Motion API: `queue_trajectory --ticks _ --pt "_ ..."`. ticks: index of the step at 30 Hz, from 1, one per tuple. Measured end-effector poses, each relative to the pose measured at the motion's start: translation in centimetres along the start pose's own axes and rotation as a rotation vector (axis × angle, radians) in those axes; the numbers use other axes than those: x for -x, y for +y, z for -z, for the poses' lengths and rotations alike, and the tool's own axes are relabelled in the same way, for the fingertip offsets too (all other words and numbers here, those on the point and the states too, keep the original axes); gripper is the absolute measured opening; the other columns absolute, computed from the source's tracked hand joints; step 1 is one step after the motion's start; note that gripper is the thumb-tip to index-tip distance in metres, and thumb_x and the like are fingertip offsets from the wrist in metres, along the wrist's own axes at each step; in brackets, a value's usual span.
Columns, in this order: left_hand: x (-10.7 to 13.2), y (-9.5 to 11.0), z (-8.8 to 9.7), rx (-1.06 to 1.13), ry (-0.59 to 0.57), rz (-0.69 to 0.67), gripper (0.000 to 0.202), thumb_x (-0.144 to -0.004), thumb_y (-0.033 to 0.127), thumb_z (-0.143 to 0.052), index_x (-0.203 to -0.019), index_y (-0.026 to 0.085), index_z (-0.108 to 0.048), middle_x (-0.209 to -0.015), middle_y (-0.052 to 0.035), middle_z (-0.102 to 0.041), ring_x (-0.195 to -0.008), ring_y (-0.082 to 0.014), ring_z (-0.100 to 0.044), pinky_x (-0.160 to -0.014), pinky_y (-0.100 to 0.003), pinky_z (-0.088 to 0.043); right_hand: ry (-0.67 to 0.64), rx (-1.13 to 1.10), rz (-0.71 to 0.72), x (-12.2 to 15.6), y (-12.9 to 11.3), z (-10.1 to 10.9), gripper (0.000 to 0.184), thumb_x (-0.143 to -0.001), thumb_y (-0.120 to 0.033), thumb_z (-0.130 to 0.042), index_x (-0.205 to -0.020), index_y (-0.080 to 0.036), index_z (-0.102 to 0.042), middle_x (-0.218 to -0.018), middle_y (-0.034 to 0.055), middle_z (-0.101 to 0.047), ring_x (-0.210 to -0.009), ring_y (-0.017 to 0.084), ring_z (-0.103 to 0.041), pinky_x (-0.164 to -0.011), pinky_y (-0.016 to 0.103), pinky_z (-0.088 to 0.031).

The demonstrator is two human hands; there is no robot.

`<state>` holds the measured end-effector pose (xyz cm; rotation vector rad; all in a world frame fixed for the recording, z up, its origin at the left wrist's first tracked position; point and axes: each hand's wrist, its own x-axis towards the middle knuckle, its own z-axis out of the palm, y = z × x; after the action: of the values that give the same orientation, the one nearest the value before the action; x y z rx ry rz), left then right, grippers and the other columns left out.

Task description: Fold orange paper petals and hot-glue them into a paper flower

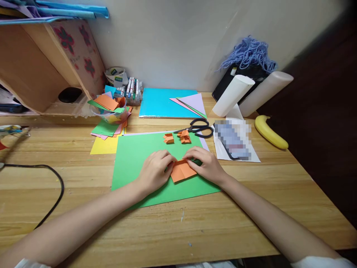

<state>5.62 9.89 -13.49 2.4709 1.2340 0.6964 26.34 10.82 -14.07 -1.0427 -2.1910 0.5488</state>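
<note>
An orange sheet of paper (182,172) with crease lines lies over the green sheet (131,163) in the middle of the table. My left hand (157,167) pinches its upper left edge between thumb and fingers. At the upper right edge, my right hand (204,163) grips the same paper, fingers curled over it. Along the top the paper looks folded over. Just beyond my hands sit two small folded orange paper pieces, a flatter one (169,138) and a bulkier one (184,136). Black-handled scissors (199,128) lie behind them, blades pointing left.
A plastic bowl (111,117) of paper scraps and a yellow sheet (103,146) are at left. Markers (132,89) and a blue pack (161,102) stand behind. On the right are a blurred-out phone (232,139), white rolls (232,95) and a banana (270,132). A black cable (55,175) curves at left.
</note>
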Motion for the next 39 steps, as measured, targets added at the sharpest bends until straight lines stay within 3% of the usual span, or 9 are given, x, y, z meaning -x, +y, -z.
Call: queue_trajectory --ticks 8,16,20,29,35,39 --pt "0.3 0.5 0.1 -0.174 -0.023 -0.140 0.027 -0.088 0.035 -0.043 -0.078 0.016 -0.060 -0.079 -0.0057 -0.059 -0.074 -0.0171 -0.052 -0.063 -0.030 -0.037 -0.107 0.135 0.145 -0.1 0.1 0.5 0.011 -0.080 -0.016 -0.053 -0.086 -0.019 -0.061 -0.088 0.0055 -0.061 -0.078 0.018 -0.054 -0.069 0.032 -0.046" --pt "0.1 0.2 0.0 0.039 -0.063 0.118 0.018 -0.084 0.034 -0.052 -0.089 0.018 -0.056 -0.079 -0.0026 -0.058 -0.068 -0.0148 -0.053 -0.058 -0.027 -0.038 -0.146 0.106 -0.025 -0.3 -0.4 0.4 0.017 -0.083 -0.025 -0.056 -0.099 -0.020 -0.056 -0.090 0.0061 -0.056 -0.082 0.018 -0.054 -0.070 0.031 -0.046" --pt "-0.1 0.2 0.2 0.111 -0.101 0.122 0.017 -0.084 0.034 -0.052 -0.086 0.018 -0.057 -0.073 -0.0007 -0.057 -0.068 -0.0146 -0.052 -0.061 -0.027 -0.038 -0.165 0.049 -0.087 -0.3 -0.5 0.5 0.008 -0.083 -0.025 -0.056 -0.088 -0.019 -0.056 -0.086 0.0042 -0.053 -0.076 0.015 -0.053 -0.067 0.028 -0.044" --pt "-0.2 0.5 0.7 0.166 -0.044 -0.045 0.022 -0.088 0.029 -0.043 -0.081 0.017 -0.059 -0.071 -0.0029 -0.058 -0.069 -0.0140 -0.051 -0.066 -0.028 -0.036 -0.070 -0.156 -0.083 0.1 -1.5 -0.1 0.010 -0.084 -0.025 -0.055 -0.078 -0.018 -0.057 -0.074 0.0024 -0.059 -0.067 0.014 -0.054 -0.061 0.026 -0.044" --pt "-0.2 0.5 0.8 0.219 -0.012 -0.009 0.020 -0.089 0.025 -0.041 -0.085 0.017 -0.059 -0.076 -0.0033 -0.062 -0.072 -0.0144 -0.053 -0.068 -0.029 -0.038 -0.001 -0.287 -0.249 0.1 -1.4 -0.3 0.016 -0.085 -0.029 -0.054 -0.079 -0.018 -0.064 -0.075 0.0026 -0.066 -0.068 0.015 -0.060 -0.062 0.026 -0.047" --pt "-0.3 0.2 0.5 0.266 0.080 0.101 0.017 -0.088 0.029 -0.044 -0.085 0.018 -0.056 -0.080 -0.0031 -0.060 -0.075 -0.0148 -0.053 -0.070 -0.028 -0.040 0.224 -0.263 -0.283 0.3 -1.1 -0.3 0.014 -0.080 -0.031 -0.061 -0.074 -0.019 -0.064 -0.071 0.0026 -0.067 -0.063 0.015 -0.060 -0.055 0.026 -0.048"
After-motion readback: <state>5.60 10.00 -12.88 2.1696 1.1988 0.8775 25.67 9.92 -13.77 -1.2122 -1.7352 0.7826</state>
